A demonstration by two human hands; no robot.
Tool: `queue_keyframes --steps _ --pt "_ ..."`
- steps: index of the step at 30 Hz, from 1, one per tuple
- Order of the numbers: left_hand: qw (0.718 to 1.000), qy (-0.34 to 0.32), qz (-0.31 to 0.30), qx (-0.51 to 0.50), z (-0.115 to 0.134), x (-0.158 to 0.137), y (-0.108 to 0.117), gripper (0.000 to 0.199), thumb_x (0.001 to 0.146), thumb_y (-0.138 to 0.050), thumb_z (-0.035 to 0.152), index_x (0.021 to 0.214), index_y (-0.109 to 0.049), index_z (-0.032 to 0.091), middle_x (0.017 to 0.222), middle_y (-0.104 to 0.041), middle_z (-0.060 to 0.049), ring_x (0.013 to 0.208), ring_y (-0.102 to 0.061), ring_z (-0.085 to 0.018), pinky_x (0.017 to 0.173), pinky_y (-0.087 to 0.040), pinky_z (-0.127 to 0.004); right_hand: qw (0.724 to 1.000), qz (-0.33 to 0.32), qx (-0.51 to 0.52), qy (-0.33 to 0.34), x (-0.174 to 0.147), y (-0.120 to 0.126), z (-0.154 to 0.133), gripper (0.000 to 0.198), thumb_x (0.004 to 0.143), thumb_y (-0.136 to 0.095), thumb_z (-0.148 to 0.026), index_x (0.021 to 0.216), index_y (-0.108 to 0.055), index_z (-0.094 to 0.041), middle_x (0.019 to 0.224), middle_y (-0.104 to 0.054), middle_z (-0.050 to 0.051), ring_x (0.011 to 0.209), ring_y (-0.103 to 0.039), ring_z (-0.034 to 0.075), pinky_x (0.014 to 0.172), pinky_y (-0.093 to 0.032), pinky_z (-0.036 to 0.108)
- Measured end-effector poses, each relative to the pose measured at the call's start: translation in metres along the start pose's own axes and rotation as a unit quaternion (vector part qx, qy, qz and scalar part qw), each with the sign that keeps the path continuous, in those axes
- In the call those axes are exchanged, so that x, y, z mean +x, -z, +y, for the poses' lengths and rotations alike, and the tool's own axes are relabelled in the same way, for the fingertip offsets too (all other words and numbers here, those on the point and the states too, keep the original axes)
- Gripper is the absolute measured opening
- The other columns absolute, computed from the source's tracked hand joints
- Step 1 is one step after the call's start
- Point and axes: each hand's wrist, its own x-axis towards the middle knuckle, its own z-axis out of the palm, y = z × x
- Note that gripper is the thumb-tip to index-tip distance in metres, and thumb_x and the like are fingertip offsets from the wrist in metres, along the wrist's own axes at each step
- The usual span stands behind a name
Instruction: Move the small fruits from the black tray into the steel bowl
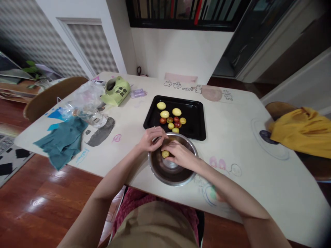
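A shiny metal bowl [172, 182] stands near the table's front edge. My left hand [153, 138] is at its far left rim, with curled fingers that seem to grip the rim. Inside the bowl, my right hand [178, 155] has its fingers and thumb around a small yellow-green fruit [165, 154]. Behind the bowl lies a black baking tray [192, 119]. On it rest several small round fruits, some red like this one [162, 121] and some yellow-green [183, 121], plus three larger pale yellow lemons [164, 114].
To the left on the table [227, 120] are a teal cloth [64, 139], a clear glass [97, 119], a crumpled plastic bag [88, 94], a green bag [119, 91] and a purple packet [138, 93]. A yellow garment [305, 131] hangs over the right chair.
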Motion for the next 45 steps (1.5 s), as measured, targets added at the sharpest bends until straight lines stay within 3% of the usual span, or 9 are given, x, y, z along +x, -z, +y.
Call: queue_keyframes --steps 7,15,20,23,26,31,35,39,45 --pt "1.0 -0.026 0.004 0.0 0.002 0.001 0.0 0.023 0.101 -0.052 0.025 0.094 -0.073 0.021 0.085 -0.077 -0.008 0.08 -0.073 -0.021 0.076 -0.06 -0.036 0.999 -0.012 -0.02 -0.023 0.0 0.005 0.001 0.03 0.085 -0.083 -0.012 0.114 -0.075 -0.016 0.118 -0.078 0.014 0.116 -0.073 0.03 0.108 -0.052 0.046" --pt "1.0 0.003 -0.018 0.006 0.002 0.002 0.0 0.027 0.102 -0.052 0.031 0.092 -0.074 0.021 0.083 -0.076 -0.008 0.08 -0.073 -0.021 0.077 -0.06 -0.037 1.0 0.0 -0.025 -0.017 -0.002 0.017 -0.001 0.028 0.086 -0.083 -0.015 0.113 -0.075 -0.017 0.115 -0.077 0.013 0.113 -0.072 0.029 0.105 -0.054 0.045" --pt "0.999 -0.047 0.004 -0.011 0.0 0.002 0.0 0.021 0.1 -0.055 0.023 0.097 -0.075 0.021 0.085 -0.077 -0.008 0.08 -0.072 -0.021 0.076 -0.058 -0.035 0.992 0.118 -0.021 -0.03 -0.007 0.047 0.015 0.015 0.099 -0.069 -0.024 0.113 -0.074 -0.021 0.114 -0.077 0.01 0.109 -0.071 0.027 0.101 -0.055 0.043" --pt "0.997 -0.068 0.015 -0.016 0.0 0.002 -0.001 0.019 0.1 -0.056 0.019 0.099 -0.075 0.019 0.085 -0.077 -0.008 0.08 -0.072 -0.02 0.076 -0.058 -0.033 0.974 0.211 -0.058 -0.064 -0.011 0.061 0.044 0.019 0.105 -0.057 -0.025 0.113 -0.074 -0.022 0.114 -0.075 0.01 0.109 -0.07 0.028 0.101 -0.056 0.045" --pt "0.997 -0.072 0.018 -0.015 0.0 0.003 -0.001 0.019 0.1 -0.055 0.018 0.099 -0.074 0.018 0.086 -0.077 -0.008 0.08 -0.073 -0.019 0.076 -0.058 -0.032 0.954 0.252 -0.119 -0.108 -0.015 0.063 0.082 0.03 0.103 -0.049 -0.019 0.124 -0.072 -0.022 0.122 -0.073 0.013 0.116 -0.067 0.032 0.105 -0.055 0.051" --pt "0.997 -0.077 0.02 -0.018 -0.001 0.003 -0.002 0.017 0.099 -0.057 0.015 0.099 -0.074 0.017 0.086 -0.078 -0.008 0.078 -0.071 -0.018 0.074 -0.057 -0.031 0.963 0.198 -0.132 -0.127 -0.019 0.052 0.128 0.06 0.1 -0.052 -0.019 0.159 -0.047 -0.021 0.161 -0.051 0.016 0.147 -0.05 0.034 0.122 -0.044 0.06" --pt "0.997 -0.073 0.018 -0.022 -0.001 0.002 -0.003 0.017 0.098 -0.057 0.015 0.099 -0.074 0.017 0.086 -0.078 -0.008 0.078 -0.071 -0.018 0.074 -0.057 -0.031 0.977 0.137 -0.116 -0.115 -0.017 0.048 0.138 0.07 0.101 -0.05 -0.02 0.169 -0.03 -0.028 0.171 -0.039 0.012 0.157 -0.037 0.032 0.124 -0.041 0.059" --pt "0.998 -0.062 0.014 -0.017 -0.001 0.002 -0.002 0.018 0.099 -0.056 0.016 0.097 -0.074 0.017 0.086 -0.078 -0.008 0.078 -0.071 -0.019 0.074 -0.057 -0.031 0.981 0.121 -0.114 -0.099 -0.014 0.051 0.136 0.064 0.102 -0.051 -0.021 0.164 -0.038 -0.023 0.161 -0.049 0.016 0.152 -0.044 0.032 0.123 -0.042 0.056" --pt "0.997 -0.068 0.015 -0.024 -0.001 0.003 -0.003 0.017 0.098 -0.056 0.014 0.098 -0.074 0.017 0.086 -0.078 -0.008 0.078 -0.07 -0.018 0.073 -0.057 -0.031 0.974 0.168 -0.108 -0.105 -0.012 0.053 0.13 0.043 0.101 -0.06 -0.029 0.143 -0.057 -0.021 0.134 -0.063 0.016 0.126 -0.061 0.033 0.113 -0.05 0.055"
